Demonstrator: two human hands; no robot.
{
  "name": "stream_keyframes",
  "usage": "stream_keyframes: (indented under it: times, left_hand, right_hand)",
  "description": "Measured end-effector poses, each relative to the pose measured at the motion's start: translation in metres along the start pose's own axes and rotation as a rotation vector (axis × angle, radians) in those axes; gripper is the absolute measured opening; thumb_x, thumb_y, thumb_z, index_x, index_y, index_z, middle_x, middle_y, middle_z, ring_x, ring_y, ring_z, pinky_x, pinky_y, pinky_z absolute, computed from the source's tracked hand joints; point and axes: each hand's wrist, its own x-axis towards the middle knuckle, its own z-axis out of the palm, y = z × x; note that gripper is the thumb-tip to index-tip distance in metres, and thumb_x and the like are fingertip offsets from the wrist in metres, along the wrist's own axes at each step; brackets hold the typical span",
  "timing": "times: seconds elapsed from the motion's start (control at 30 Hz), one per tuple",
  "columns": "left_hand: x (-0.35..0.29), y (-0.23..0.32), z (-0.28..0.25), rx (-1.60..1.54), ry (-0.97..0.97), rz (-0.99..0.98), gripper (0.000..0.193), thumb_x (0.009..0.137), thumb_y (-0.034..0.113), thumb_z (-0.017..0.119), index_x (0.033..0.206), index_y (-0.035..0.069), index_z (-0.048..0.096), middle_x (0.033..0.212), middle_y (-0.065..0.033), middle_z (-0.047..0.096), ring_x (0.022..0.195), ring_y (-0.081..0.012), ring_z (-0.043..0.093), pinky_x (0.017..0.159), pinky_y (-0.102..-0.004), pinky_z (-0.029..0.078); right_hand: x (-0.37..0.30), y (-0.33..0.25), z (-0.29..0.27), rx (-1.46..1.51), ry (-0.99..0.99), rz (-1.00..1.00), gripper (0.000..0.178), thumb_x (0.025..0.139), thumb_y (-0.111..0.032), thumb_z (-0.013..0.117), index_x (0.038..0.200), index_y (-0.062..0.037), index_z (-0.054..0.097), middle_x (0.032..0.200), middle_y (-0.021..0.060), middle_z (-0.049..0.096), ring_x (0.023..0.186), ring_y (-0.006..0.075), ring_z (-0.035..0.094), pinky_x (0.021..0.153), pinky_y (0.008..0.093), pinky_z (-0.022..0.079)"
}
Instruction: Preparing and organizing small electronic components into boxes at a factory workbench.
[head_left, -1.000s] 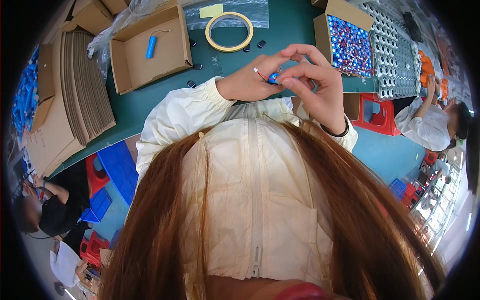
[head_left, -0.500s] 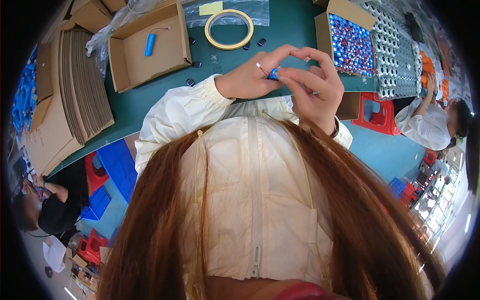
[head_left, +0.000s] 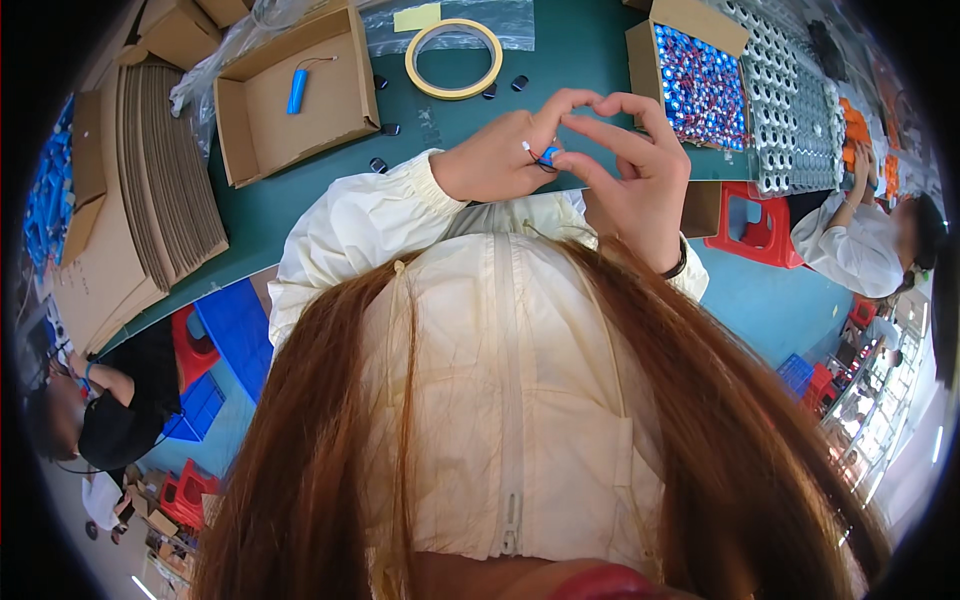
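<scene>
Above the green table [head_left: 300, 215], both hands [head_left: 575, 160] still pinch the blue cell [head_left: 549, 155], unmoved.

Bright, even indoor light through a strong fisheye lens.

Light falls flat from overhead, so the left hand [head_left: 495, 160] and right hand [head_left: 635, 175] cast hardly any shadow on the green table [head_left: 560, 50] beyond them. Just past the hands, the clear plastic sheet [head_left: 510, 20] shows pale glare. Far to the right of the right hand the background washes out to near white. Straight edges bow toward the rim, which ends in a black circular border. The hands are fairly sharp; the long hair [head_left: 330, 430] below them, close to the lens, looks soft and slightly blurred.
</scene>
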Motion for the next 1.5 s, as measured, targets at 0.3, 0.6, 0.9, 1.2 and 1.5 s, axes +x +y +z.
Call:
stream_keyframes:
  times: [0.3,0.6,0.9,1.2,1.5]
  left_hand:
    - [0.001,0.007,0.0,-0.167,-0.002,-0.018,0.066,0.071,-0.011,0.052,0.128,0.009,0.026,0.106,-0.0111,0.052,0.082,-0.0218,0.057,0.066,-0.0292,0.042]
    - [0.001,0.007,0.0,-0.211,0.044,0.017,0.065,0.071,-0.01,0.054,0.128,0.009,0.029,0.108,-0.0094,0.051,0.085,-0.0183,0.055,0.071,-0.0277,0.043]
    - [0.0,0.003,0.002,-0.217,0.02,0.026,0.066,0.076,-0.01,0.054,0.133,0.008,0.027,0.126,-0.0009,0.037,0.078,-0.0055,0.045,0.068,-0.02,0.038]
    - [-0.001,-0.001,0.0,-0.26,0.05,0.038,0.066,0.076,-0.01,0.05,0.134,0.008,0.024,0.13,-0.0009,0.034,0.09,-0.0041,0.046,0.075,-0.0185,0.039]
    - [-0.001,0.004,-0.002,-0.284,0.031,-0.028,0.068,0.077,-0.003,0.057,0.134,0.007,0.022,0.129,-0.0038,0.033,0.094,-0.0076,0.05,0.079,-0.021,0.04]
  right_hand:
    - [-0.006,0.007,0.006,-0.089,0.151,-0.288,0.028,0.052,0.001,0.076,0.077,-0.0109,0.071,0.095,0.0057,0.054,0.044,0.0017,0.028,0.04,0.017,0.021]
    - [-0.009,0.014,0.011,-0.195,0.09,-0.411,0.03,0.058,0.0,0.072,0.084,-0.0135,0.071,0.094,0.006,0.055,0.042,0.0027,0.029,0.038,0.0165,0.023]
    - [-0.008,0.014,0.01,-0.315,0.056,-0.559,0.03,0.062,0.001,0.069,0.09,-0.0081,0.069,0.089,0.0066,0.056,0.041,0.0047,0.03,0.036,0.0188,0.025]
    - [-0.018,0.029,0.021,-0.109,-0.014,-0.446,0.03,0.068,0.005,0.065,0.097,-0.0027,0.066,0.095,0.009,0.052,0.047,0.006,0.036,0.041,0.0185,0.029]
    - [-0.01,0.022,0.013,0.359,-0.049,-0.192,0.024,0.076,0.004,0.057,0.098,0.0001,0.065,0.102,0.0124,0.05,0.06,0.007,0.047,0.054,0.0188,0.038]
